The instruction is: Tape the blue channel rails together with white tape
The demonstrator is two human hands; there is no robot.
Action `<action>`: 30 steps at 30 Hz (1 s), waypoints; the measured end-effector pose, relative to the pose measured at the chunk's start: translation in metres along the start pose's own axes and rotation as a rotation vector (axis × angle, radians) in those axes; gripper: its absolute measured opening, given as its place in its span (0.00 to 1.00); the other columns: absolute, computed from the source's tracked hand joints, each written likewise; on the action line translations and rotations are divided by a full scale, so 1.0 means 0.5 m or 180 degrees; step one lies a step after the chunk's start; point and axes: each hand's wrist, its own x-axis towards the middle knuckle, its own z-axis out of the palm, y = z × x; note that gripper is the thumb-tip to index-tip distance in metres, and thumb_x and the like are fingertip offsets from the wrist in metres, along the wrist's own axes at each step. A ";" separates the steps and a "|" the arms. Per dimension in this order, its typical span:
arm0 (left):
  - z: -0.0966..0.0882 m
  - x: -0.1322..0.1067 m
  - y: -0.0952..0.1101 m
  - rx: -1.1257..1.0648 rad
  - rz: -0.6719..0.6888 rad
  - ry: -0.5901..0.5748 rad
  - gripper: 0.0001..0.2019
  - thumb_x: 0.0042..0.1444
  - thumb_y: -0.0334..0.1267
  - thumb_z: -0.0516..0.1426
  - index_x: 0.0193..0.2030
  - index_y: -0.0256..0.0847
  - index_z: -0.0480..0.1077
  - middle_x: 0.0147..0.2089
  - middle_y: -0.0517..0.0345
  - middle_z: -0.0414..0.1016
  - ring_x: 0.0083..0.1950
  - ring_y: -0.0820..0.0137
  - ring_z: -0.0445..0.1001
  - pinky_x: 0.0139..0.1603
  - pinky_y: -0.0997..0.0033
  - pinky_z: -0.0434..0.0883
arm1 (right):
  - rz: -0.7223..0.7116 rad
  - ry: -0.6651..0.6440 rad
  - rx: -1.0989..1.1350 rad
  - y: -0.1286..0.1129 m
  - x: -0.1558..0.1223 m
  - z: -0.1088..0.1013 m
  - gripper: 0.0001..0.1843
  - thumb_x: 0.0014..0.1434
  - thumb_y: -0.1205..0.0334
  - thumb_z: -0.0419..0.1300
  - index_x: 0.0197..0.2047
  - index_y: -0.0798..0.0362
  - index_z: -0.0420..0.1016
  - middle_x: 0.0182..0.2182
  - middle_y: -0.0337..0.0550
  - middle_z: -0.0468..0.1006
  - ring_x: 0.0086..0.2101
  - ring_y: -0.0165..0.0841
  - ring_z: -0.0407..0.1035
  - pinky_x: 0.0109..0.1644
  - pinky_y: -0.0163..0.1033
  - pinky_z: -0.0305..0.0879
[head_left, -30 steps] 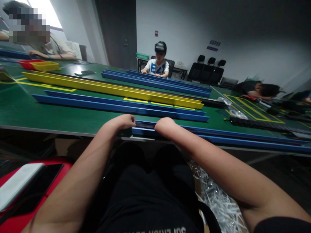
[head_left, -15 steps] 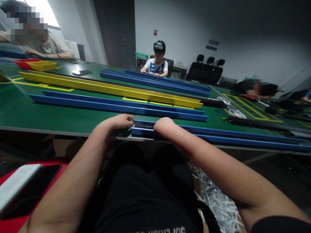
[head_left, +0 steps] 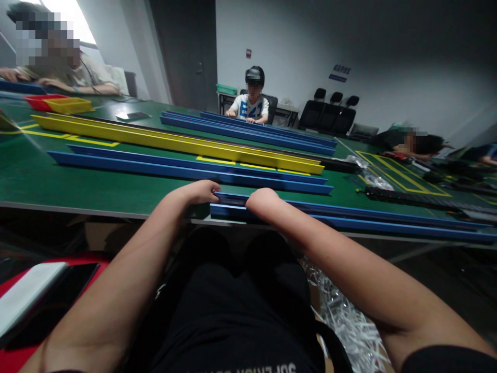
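A long blue channel rail (head_left: pixel 349 220) lies along the near edge of the green table (head_left: pixel 97 189), running off to the right. My left hand (head_left: pixel 200 190) is at the rail's left end, fingers curled and pinched on its tip. My right hand (head_left: pixel 263 199) rests on the rail a little further right, fingers bent down over it and hidden from view. Both forearms reach forward over my lap.
Further back lie another blue rail (head_left: pixel 186 168), a yellow rail (head_left: pixel 174 142) and more blue rails (head_left: pixel 248 129). Black strips (head_left: pixel 411 199) lie at right. Red and yellow trays (head_left: pixel 62 103) sit far left. Other people sit around the table. A red bin (head_left: pixel 23 311) is beside my left knee.
My left hand has shifted slightly right onto the rail's end. Otherwise both hands stay where they were.
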 end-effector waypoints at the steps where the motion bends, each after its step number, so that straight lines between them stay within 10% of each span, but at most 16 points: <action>1: -0.005 0.004 0.004 0.0049 0.0030 -0.0074 0.06 0.41 0.42 0.58 0.26 0.44 0.69 0.23 0.61 0.68 0.26 0.70 0.65 0.27 0.71 0.57 | 0.0007 -0.0009 0.0004 0.000 0.001 0.000 0.17 0.59 0.71 0.54 0.47 0.52 0.81 0.45 0.54 0.81 0.46 0.44 0.75 0.48 0.46 0.72; 13: -0.012 0.061 0.100 0.0928 0.0219 -0.0767 0.13 0.43 0.45 0.58 0.36 0.44 0.75 0.31 0.60 0.77 0.31 0.68 0.70 0.32 0.71 0.63 | 0.0016 0.0106 0.0053 0.002 -0.003 0.006 0.16 0.61 0.70 0.53 0.45 0.53 0.81 0.45 0.53 0.81 0.47 0.44 0.75 0.48 0.44 0.71; 30: 0.031 0.043 0.121 0.0868 0.0036 -0.0183 0.17 0.47 0.50 0.56 0.40 0.44 0.75 0.35 0.56 0.79 0.33 0.66 0.72 0.31 0.70 0.63 | -0.0089 0.0263 0.0105 0.036 -0.025 0.002 0.18 0.63 0.62 0.52 0.52 0.45 0.79 0.45 0.50 0.81 0.43 0.44 0.76 0.42 0.42 0.69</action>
